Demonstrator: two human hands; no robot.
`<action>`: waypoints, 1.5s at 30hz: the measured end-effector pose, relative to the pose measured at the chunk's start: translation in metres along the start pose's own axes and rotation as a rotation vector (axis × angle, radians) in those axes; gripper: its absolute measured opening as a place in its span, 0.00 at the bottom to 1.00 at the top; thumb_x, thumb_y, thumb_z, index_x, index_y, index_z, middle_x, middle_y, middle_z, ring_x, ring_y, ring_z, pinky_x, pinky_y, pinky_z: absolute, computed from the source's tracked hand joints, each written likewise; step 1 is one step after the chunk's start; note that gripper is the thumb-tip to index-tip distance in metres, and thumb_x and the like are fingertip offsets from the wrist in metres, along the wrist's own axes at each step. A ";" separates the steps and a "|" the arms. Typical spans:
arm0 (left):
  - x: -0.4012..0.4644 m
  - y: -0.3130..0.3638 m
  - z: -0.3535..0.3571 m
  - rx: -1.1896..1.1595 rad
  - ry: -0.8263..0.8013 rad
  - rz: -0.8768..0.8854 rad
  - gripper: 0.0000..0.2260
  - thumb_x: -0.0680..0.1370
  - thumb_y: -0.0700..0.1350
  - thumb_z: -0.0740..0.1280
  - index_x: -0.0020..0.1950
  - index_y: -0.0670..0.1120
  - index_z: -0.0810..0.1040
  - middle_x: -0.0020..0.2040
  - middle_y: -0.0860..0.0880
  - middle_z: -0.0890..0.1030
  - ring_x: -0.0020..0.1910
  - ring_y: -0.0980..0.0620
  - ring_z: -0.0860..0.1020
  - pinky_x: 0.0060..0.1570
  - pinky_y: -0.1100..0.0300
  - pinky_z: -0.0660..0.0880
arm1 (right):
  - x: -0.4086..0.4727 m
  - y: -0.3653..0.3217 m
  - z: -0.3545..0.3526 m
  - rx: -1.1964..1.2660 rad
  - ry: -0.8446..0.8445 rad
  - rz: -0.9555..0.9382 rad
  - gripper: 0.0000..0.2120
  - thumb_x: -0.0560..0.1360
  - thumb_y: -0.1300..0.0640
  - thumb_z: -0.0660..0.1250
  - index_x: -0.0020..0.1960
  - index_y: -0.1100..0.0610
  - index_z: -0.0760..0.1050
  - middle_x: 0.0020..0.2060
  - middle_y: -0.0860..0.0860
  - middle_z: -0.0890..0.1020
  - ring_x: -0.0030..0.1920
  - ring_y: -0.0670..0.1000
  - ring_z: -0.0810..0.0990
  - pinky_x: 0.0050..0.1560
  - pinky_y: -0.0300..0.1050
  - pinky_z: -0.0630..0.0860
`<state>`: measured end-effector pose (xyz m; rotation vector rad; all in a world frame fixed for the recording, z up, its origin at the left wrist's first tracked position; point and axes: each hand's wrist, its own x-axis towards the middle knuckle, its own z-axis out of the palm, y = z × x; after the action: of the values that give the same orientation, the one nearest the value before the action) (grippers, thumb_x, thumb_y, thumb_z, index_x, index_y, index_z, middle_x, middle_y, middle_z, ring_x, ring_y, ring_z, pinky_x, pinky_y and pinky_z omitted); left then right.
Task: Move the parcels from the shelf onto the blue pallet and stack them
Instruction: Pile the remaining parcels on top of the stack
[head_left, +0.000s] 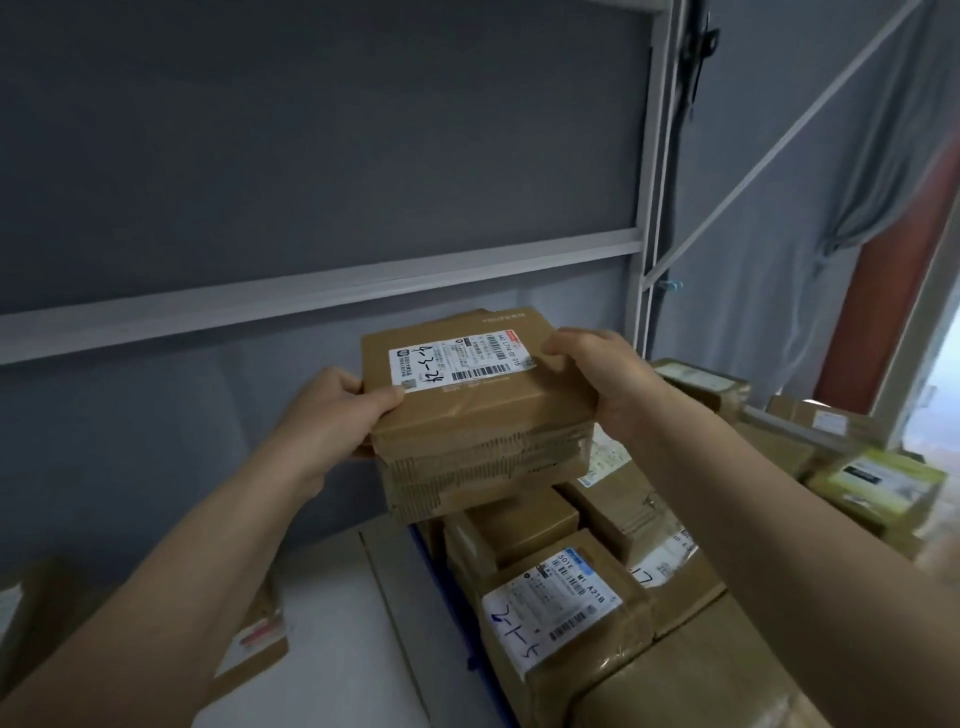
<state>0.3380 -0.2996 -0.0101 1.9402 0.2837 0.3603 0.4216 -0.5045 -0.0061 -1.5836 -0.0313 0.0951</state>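
Observation:
A brown cardboard parcel (478, 415) with a white shipping label on top is held in the air between both hands. My left hand (332, 410) grips its left side, thumb on the label corner. My right hand (602, 379) grips its right side. Below it lies a stack of taped brown parcels (561, 587), one with a white label marked in blue pen. A strip of the blue pallet (441, 577) shows along the stack's left edge; the rest is hidden under the parcels.
A grey wall with a white rail (311, 291) stands behind. More parcels (872, 483) lie at the right, near a white metal frame (649, 208). Another box (249, 639) sits at lower left on the pale floor (322, 623).

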 end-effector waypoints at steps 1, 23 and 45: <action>0.002 0.002 0.007 -0.007 -0.009 0.001 0.08 0.77 0.45 0.68 0.40 0.46 0.72 0.38 0.47 0.80 0.37 0.51 0.79 0.40 0.54 0.79 | 0.003 -0.002 -0.007 -0.012 0.016 -0.012 0.20 0.74 0.57 0.67 0.66 0.55 0.72 0.51 0.55 0.80 0.50 0.55 0.80 0.49 0.50 0.79; 0.154 0.118 0.258 -0.046 0.055 0.035 0.14 0.75 0.43 0.69 0.60 0.47 0.74 0.55 0.49 0.80 0.52 0.49 0.80 0.54 0.49 0.78 | 0.222 -0.046 -0.227 -0.099 0.029 -0.232 0.20 0.76 0.60 0.63 0.68 0.52 0.69 0.45 0.48 0.76 0.49 0.49 0.76 0.57 0.48 0.75; 0.254 0.054 0.304 0.417 0.162 -0.110 0.36 0.65 0.55 0.78 0.68 0.48 0.67 0.65 0.51 0.74 0.63 0.50 0.73 0.60 0.56 0.72 | 0.386 0.011 -0.191 -0.077 -0.186 -0.135 0.13 0.76 0.65 0.62 0.54 0.49 0.73 0.39 0.46 0.78 0.43 0.48 0.77 0.49 0.44 0.75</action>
<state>0.6899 -0.4873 -0.0404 2.2936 0.6079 0.4104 0.8209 -0.6642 -0.0302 -1.6404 -0.2892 0.1365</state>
